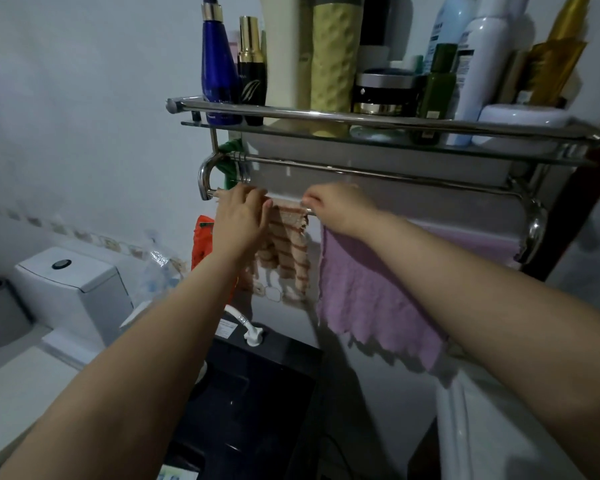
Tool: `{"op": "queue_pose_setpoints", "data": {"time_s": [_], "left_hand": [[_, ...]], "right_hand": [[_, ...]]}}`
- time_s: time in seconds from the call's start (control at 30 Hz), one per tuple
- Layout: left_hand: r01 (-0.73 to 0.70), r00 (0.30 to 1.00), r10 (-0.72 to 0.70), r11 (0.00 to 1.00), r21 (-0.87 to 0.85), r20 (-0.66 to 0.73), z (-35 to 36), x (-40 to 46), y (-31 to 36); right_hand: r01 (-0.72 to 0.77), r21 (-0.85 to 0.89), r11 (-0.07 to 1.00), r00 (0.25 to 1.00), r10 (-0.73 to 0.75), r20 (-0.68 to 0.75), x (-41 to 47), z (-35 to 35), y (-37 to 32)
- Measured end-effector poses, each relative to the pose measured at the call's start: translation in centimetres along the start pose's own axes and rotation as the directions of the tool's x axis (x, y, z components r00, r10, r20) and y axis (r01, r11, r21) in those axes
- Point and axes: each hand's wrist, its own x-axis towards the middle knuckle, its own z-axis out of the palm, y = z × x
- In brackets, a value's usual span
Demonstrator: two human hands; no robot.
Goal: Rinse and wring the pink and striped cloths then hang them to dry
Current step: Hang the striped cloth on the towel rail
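The striped cloth [290, 252], beige with orange-brown bands, hangs bunched over the front chrome towel bar [208, 193] of a wall rack. My left hand [238, 220] grips its left top edge at the bar. My right hand [340, 207] pinches its right top edge on the bar. The pink cloth [371, 292] hangs spread over the same bar just to the right, below my right wrist; its lower edge is frilly.
A glass shelf [326, 131] above the bars is crowded with bottles and jars. A second bar [361, 169] runs behind. A toilet cistern [73, 285] stands lower left. A black box [253, 393] with a white plug sits below. A white basin edge [482, 427] is lower right.
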Motion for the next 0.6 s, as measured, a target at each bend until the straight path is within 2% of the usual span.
{"op": "queue_pose_setpoints", "data": {"time_s": [0.07, 0.13, 0.2, 0.27, 0.33, 0.4, 0.5, 0.6], "left_hand": [[0.001, 0.998, -0.003, 0.999, -0.042, -0.061, 0.0, -0.9, 1.8], [-0.026, 0.993, 0.013, 0.994, -0.110, -0.117, 0.1, -2.1, 4.0], [-0.068, 0.986, 0.037, 0.980, -0.187, -0.164, 0.0, -3.4, 6.4], [-0.074, 0.989, 0.034, 0.959, -0.273, -0.147, -0.1, -5.0, 8.7], [-0.058, 0.998, 0.045, 0.933, -0.356, -0.046, -0.2, -6.6, 11.1], [-0.059, 0.990, 0.103, 0.915, -0.399, 0.091, -0.2, -8.5, 13.6], [-0.053, 0.931, 0.207, 0.891, -0.452, 0.299, 0.6, -11.4, 18.1], [-0.041, 0.813, 0.302, 0.882, -0.469, 0.497, 2.5, -14.4, 22.9]], "right_hand": [[0.063, -0.073, 0.995, 0.996, -0.058, 0.070, -0.8, 0.1, -0.5], [0.080, -0.111, 0.991, 0.996, -0.076, 0.044, -1.9, -0.2, -0.6], [0.079, -0.052, 0.996, 0.994, -0.082, -0.068, -3.8, -0.8, -0.3], [0.079, 0.087, 0.993, 0.974, -0.058, -0.220, -6.9, -1.4, 0.6], [0.084, 0.241, 0.967, 0.937, 0.006, -0.349, -10.9, -1.5, 2.2], [0.047, 0.382, 0.923, 0.909, 0.119, -0.400, -15.2, -1.3, 4.1], [-0.075, 0.526, 0.847, 0.900, 0.285, -0.331, -21.0, -0.6, 7.2], [-0.229, 0.605, 0.763, 0.895, 0.409, -0.177, -26.2, -0.2, 10.9]]}}
